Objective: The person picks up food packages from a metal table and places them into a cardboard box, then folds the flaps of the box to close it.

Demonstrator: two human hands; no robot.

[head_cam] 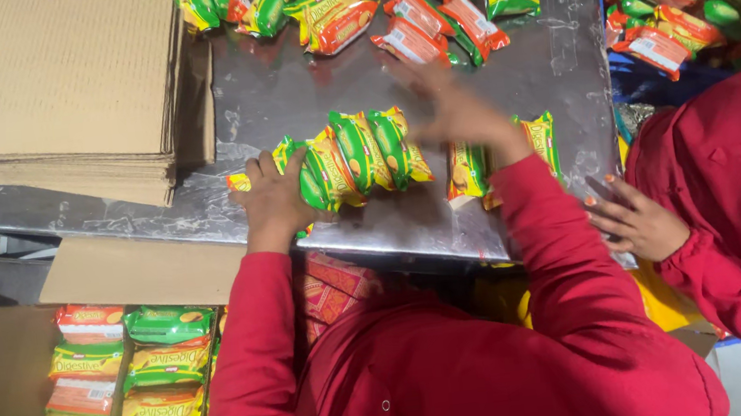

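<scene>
The left hand (273, 200) presses its curled fingers against the left end of a row of biscuit packets (356, 156), green, yellow and orange, that stand on edge on the metal table (285, 89). The right hand (456, 109) lies with fingers spread and flat against the far right end of the same row, so the packets are squeezed between the two hands; neither hand is clenched around a single packet. Just to the right of the right wrist, two more packets (503, 157) stand apart from the row, close to the red sleeve. Beyond the fingertips of the right hand, a loose heap of packets (367, 2) is scattered along the far edge of the table. Left of the left hand's fingers, well apart, rests a stack of flat cardboard sheets (46, 86). Below the table edge, under the left forearm, an open carton (124, 390) holds packets laid in neat layers. At the right, another person's hand (633, 222), in a red sleeve, rests open by the table corner.
</scene>
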